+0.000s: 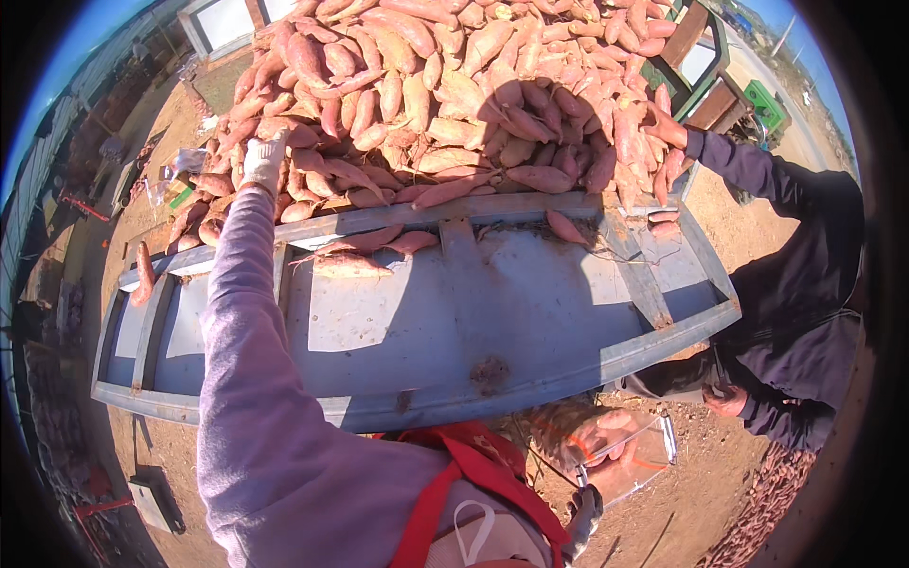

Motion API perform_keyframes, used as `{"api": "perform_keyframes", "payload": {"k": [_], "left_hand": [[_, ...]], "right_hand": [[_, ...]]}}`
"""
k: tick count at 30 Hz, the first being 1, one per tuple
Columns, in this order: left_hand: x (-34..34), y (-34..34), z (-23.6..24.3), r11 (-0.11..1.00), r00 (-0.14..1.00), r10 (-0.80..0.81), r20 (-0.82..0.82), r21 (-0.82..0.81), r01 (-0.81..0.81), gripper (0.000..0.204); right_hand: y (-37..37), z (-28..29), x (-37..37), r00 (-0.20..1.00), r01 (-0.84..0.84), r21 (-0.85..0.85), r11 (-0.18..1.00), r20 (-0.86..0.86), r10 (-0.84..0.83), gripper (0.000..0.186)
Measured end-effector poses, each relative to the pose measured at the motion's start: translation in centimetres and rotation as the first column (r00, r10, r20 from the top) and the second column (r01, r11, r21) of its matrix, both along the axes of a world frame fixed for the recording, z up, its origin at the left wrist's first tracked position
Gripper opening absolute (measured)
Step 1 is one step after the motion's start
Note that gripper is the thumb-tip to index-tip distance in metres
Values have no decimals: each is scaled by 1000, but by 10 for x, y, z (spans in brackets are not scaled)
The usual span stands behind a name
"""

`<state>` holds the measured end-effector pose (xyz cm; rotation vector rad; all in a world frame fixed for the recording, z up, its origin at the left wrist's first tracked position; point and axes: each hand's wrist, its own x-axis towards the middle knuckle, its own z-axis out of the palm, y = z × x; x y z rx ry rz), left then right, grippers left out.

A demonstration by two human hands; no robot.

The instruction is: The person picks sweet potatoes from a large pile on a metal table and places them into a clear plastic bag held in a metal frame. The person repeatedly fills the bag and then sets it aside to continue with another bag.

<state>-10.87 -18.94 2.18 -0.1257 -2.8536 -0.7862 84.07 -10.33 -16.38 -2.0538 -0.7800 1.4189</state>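
Note:
A large heap of sweet potatoes (454,104) lies on the truck bed. My left hand (264,161), in a pale glove, reaches out to the heap's left part, its fingers closed about the end of a sweet potato (295,134). Low down at my right side, my gloved right hand (585,516) grips the edge of a clear plastic bag (636,464) with orange stripes. Sweet potatoes (606,431) show inside it. The lowered blue-grey tailgate (530,374) lies between me and the heap, with a few loose sweet potatoes (350,265) on it.
At the right, a co-worker in dark clothes (805,227) has one hand (665,125) on the heap and the other hand (725,399) low beside the tailgate. More sweet potatoes (767,502) cover ground at the lower right. One sweet potato (144,275) rests on the tailgate's left end.

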Motion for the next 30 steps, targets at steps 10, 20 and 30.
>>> {"api": "perform_keyframes", "payload": {"k": [10, 20, 30], "left_hand": [[-41, 81, -26, 906, 906, -422, 37, 40, 420, 79], [260, 98, 84, 343, 401, -894, 198, 880, 328, 81], [692, 186, -19, 515, -610, -323, 724, 675, 529, 45]], "right_hand": [[-121, 15, -11, 964, 263, -123, 957, 8, -264, 34], [-114, -31, -8, 918, 300, -41, 953, -260, -300, 30], [-179, -34, 37, 755, 548, -93, 831, -371, -540, 28]]}}
